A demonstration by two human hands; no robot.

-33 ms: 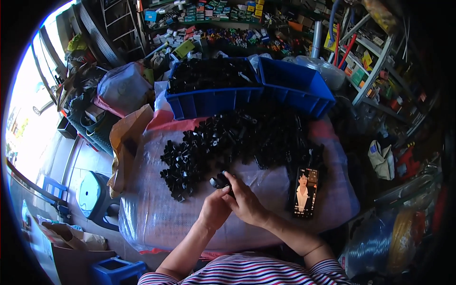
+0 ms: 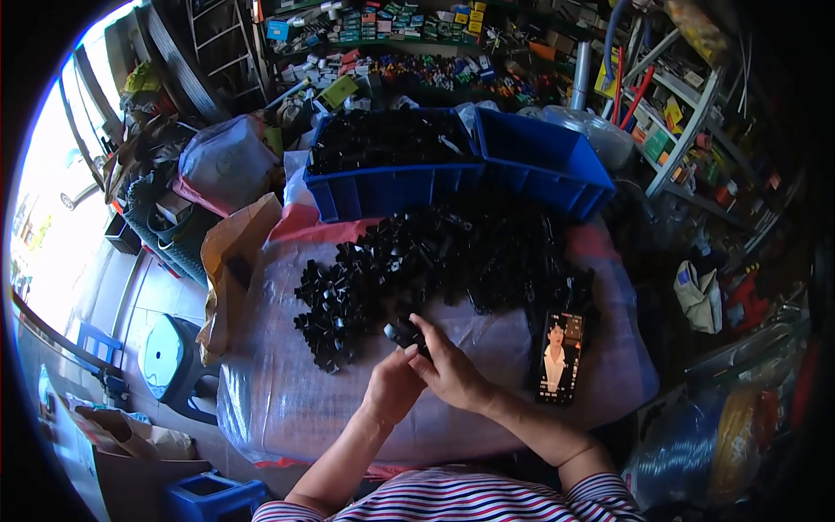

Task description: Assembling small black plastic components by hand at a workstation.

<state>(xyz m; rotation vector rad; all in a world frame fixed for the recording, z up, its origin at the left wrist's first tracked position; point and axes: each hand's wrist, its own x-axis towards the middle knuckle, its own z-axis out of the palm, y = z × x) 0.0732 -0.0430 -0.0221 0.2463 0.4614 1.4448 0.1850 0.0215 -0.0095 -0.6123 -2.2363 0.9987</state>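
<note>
Your left hand (image 2: 391, 384) and right hand (image 2: 457, 372) are together, pinching one small black part (image 2: 401, 335).
Its end looks curved and glossy; your fingers hide the rest. Just beyond, a spiky heap of black pieces (image 2: 335, 300) lies on the crinkled plastic-wrapped bundle (image 2: 322, 413), so plenty seems left; behind, a ribbed blue bin (image 2: 391, 187) holds more, whether finished is unclear.

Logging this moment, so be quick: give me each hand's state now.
Left hand: closed, holding a small black part.
Right hand: closed on the same small black part.
</note>
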